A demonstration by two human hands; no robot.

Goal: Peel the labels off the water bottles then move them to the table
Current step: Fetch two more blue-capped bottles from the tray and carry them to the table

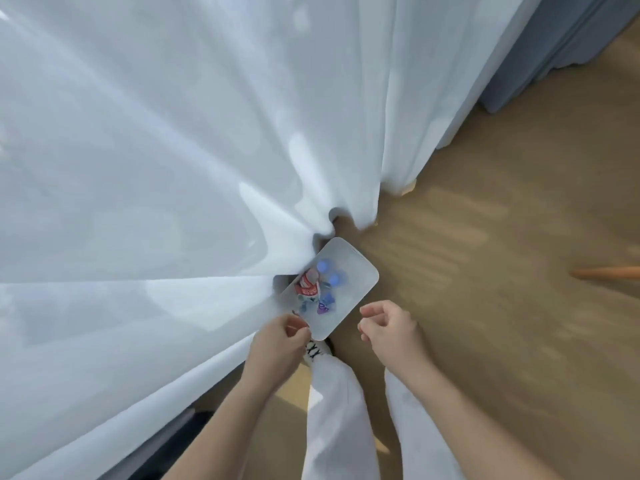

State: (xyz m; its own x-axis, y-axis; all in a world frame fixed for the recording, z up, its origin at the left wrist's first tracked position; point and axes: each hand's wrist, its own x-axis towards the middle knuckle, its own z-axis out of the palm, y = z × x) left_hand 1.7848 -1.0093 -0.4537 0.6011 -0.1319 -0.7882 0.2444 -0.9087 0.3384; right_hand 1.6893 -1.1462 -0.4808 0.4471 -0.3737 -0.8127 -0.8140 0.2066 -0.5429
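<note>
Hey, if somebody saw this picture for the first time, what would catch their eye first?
A sheer white curtain fills the left and top of the view. At its foot, mid-frame, a white bin stands on the wooden floor, holding bottles with blue caps and one red label. The left hand is at the bin's near rim; the right hand hangs loosely curled beside it, holding nothing.

Single head-worn wide-angle view, tilted steeply down onto the wooden floor (485, 306); close above the white container (356, 265) at lower centre, curtain (138, 168) filling the left.
</note>
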